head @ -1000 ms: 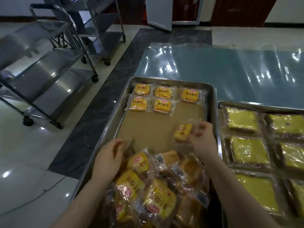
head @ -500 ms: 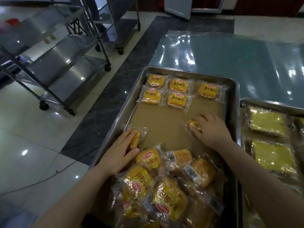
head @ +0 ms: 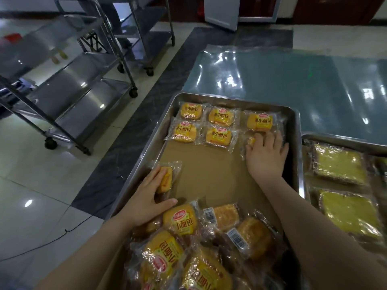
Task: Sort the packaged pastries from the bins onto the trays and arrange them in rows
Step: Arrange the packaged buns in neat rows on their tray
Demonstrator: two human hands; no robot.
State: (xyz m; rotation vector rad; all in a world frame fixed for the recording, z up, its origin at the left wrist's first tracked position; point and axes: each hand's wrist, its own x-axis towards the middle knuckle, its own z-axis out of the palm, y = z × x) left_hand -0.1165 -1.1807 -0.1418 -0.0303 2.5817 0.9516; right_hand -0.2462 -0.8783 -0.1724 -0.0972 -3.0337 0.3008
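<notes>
Under the right grip (head: 267, 155), whose fingers lie spread and flat, a covered packet (head: 250, 141) of small bread is pressed onto the brown paper (head: 209, 174) lining the tray (head: 209, 96); only its yellow corner shows beside the fingertips. Just beyond and to the left of this grip, five laid packets (head: 218, 136) sit label up in two rows, three in the far row and two in the near one, the nearest touching the covered packet's wrapper. The left grip (head: 146, 197) rests with straight fingers on a tilted packet (head: 166, 178) by the tray's left wall, thumb stretched out apart from the fingers, not curled around anything. Close behind both grips, toward the person, a heap of packets (head: 182, 220) lies jumbled, some label down. To the right of the right grip a second tray (head: 335, 139) carries yellow cake slices (head: 339, 164) in wrappers. Both trays stand on a bench (head: 293, 80) under shiny clear film, and steel trolleys (head: 83, 80) stand on the floor well left of the left grip.
</notes>
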